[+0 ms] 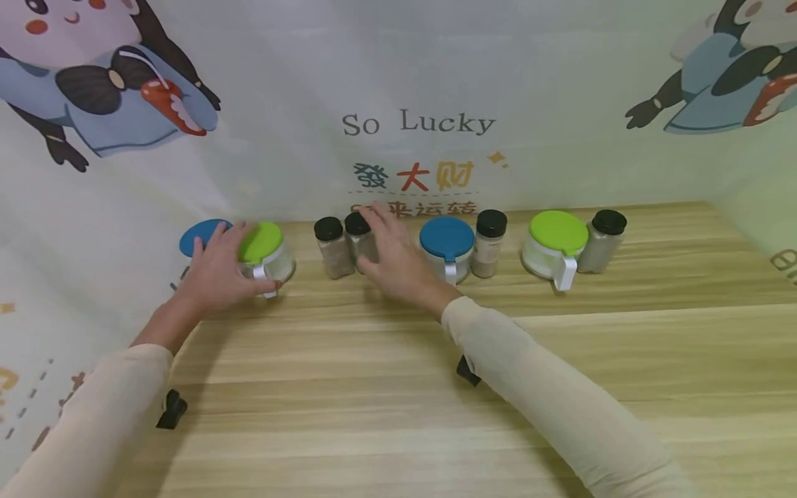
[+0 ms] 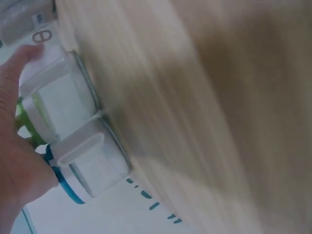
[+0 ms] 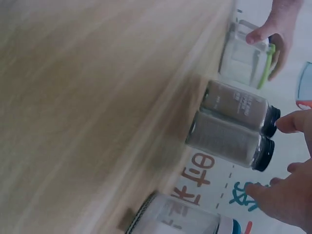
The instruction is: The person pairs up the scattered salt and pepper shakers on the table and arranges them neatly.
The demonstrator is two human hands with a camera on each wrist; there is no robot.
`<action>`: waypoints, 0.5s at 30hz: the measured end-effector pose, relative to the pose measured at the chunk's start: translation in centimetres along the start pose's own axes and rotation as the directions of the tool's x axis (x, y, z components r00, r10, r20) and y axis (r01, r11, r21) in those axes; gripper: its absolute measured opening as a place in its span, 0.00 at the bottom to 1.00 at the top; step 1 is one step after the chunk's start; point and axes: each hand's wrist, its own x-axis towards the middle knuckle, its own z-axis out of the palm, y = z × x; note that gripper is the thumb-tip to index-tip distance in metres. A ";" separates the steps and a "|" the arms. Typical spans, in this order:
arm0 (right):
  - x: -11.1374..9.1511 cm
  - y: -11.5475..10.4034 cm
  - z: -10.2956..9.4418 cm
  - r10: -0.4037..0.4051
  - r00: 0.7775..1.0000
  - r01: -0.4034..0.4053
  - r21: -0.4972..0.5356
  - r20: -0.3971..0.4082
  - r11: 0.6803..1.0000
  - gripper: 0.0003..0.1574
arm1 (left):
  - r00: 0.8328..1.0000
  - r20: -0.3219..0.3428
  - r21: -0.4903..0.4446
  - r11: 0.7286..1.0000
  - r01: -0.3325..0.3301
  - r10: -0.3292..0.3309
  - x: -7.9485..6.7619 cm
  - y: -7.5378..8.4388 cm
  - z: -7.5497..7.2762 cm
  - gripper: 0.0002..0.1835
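My left hand (image 1: 221, 266) is spread over the green-lidded jar (image 1: 264, 250), its thumb by the white handle and its fingers reaching behind the lid. Beside that jar, partly covered by the hand, stands a blue-lidded jar (image 2: 92, 163). Two black-capped seasoning bottles stand side by side: one bottle (image 1: 334, 252) in plain sight, the other bottle (image 1: 361, 242) partly behind my right hand (image 1: 398, 256). In the right wrist view, one right fingertip is right at a bottle's black cap (image 3: 271, 122), while the thumb is apart from the bottles.
To the right of my right hand stand a second blue-lidded jar (image 1: 447, 238), a black-capped bottle (image 1: 489, 245), another green-lidded jar (image 1: 557, 235) and one more bottle (image 1: 602, 245). The row sits on a wooden-patterned tabletop (image 1: 324, 415), in front of a printed cloth backdrop (image 1: 280, 104).
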 end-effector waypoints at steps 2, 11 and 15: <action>0.2 0.1 0.5 -0.017 1.000 0.016 -0.085 -0.002 0.996 0.45 | 1.000 0.021 0.012 1.000 0.005 -0.005 -0.2 0.0 0.2 0.57; 0.6 1.2 1.5 -0.098 0.995 0.097 -0.279 0.011 0.955 0.40 | 0.994 0.064 0.178 0.979 -0.097 0.087 -1.0 0.9 0.1 0.61; 0.7 1.1 1.4 -0.112 0.993 0.103 -0.235 -0.025 0.967 0.33 | 0.991 0.058 0.173 0.977 -0.127 0.119 -1.3 1.2 -0.2 0.61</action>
